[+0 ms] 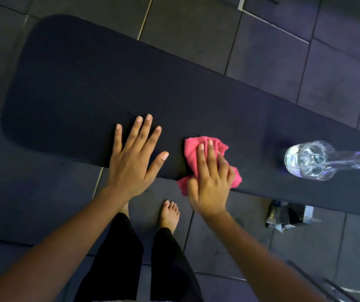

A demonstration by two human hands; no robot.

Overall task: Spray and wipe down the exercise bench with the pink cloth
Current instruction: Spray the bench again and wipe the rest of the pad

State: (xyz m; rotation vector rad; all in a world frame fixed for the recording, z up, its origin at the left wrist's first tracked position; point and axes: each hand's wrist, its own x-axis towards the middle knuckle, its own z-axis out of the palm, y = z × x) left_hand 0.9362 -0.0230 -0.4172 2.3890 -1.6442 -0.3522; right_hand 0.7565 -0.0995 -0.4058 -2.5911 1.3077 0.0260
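Observation:
The black padded exercise bench [83, 83] runs from upper left to right across the view. My left hand [134, 159] lies flat on its near edge, fingers spread, holding nothing. My right hand [210, 182] presses the crumpled pink cloth [193, 149] onto the bench's near edge, part of the cloth hanging over the side. A clear spray bottle [309, 160] with a blue and white collar stands on the bench to the right of the cloth, its top toward the camera's right edge.
Dark rubber floor tiles [272, 51] surround the bench. My bare foot [169, 214] and black-clad legs stand just below the bench edge. A metal bench foot or bracket [288, 214] sits on the floor at lower right, with metal bars [327, 282] nearby.

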